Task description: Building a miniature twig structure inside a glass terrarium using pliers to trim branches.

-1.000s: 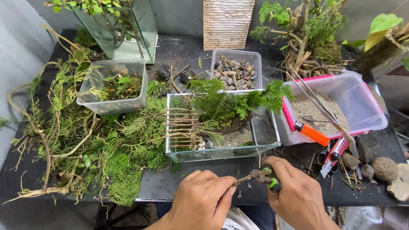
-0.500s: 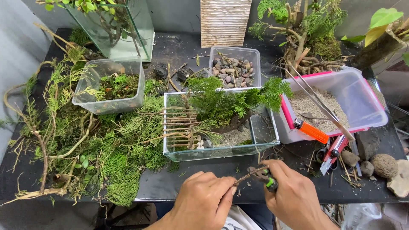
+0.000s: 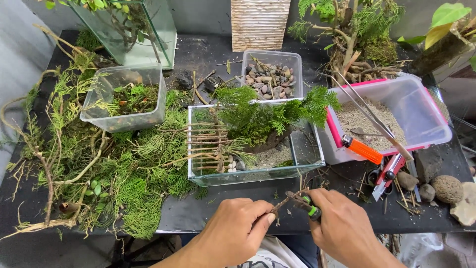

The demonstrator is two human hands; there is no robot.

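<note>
Near the front edge of the dark tabletop, the left hand pinched a thin brown twig between thumb and forefinger, the other fingers curled under. The right hand was closed around a small cutting tool with green on its grip, its tip touching the twig. Both wrists came in low from the near edge, knuckles up, the hands close together. The twig looked brittle, so a squeeze at the wrong spot could have snapped or split it, and the left fingertips sat near the blades. The glass terrarium, holding a twig fence and green fronds, stood just beyond the hands; a slip forward could have knocked it.
</note>
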